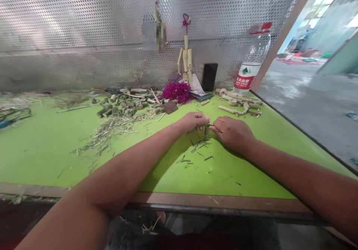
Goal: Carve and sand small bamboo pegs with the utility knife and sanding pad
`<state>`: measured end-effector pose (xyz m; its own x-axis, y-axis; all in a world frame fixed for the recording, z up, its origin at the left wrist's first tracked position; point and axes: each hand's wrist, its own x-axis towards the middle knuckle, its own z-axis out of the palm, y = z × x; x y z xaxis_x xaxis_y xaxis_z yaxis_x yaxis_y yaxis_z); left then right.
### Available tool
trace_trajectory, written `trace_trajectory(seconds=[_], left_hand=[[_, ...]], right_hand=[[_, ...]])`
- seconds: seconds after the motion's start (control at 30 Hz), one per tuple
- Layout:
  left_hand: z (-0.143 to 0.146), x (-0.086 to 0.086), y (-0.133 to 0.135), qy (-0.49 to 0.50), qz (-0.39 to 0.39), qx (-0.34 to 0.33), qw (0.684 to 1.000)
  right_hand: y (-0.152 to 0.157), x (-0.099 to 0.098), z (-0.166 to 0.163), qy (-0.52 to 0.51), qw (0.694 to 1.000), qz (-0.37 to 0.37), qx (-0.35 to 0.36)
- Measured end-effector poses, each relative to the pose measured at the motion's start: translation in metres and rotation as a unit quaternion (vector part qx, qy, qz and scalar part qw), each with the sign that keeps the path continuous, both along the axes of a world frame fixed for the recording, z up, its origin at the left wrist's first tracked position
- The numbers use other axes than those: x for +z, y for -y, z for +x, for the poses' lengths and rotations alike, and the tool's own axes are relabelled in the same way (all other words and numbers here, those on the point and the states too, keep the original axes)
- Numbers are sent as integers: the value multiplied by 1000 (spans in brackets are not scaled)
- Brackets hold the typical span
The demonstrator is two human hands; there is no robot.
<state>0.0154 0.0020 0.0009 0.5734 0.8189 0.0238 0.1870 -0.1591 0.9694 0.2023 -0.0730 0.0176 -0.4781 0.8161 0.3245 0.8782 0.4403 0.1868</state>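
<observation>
Over the middle of the green tabletop, my left hand (195,121) is closed, thumb and fingers pinching a small greenish bamboo piece (206,130) that is mostly hidden. My right hand (234,133) is closed just to its right, nearly touching it. From the right fingers a thin dark blade-like tool (210,125) reaches left to the bamboo piece; its handle is covered by the hand. Thin green and pale bamboo shavings (200,145) are scattered on the tabletop under and in front of both hands.
Cut bamboo tubes (120,106) and a shavings pile (106,130) lie left. Behind are purple cord (177,92), a bamboo figure (185,56), a phone (209,76) and a bottle (246,75). Bamboo parts (237,103) lie right. A perforated metal panel (92,30) stands behind.
</observation>
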Motion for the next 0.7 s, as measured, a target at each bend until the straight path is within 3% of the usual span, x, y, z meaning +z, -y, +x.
trace_trajectory(seconds=[0.47,0.7], left_hand=[[2,-3,0,-11,36,-2,999],[3,-4,1,-9,38,22,999]], right_hand=[[-5,9,-1,7,998,-65,-1],[-2,3,-7,72,990,-119,24]])
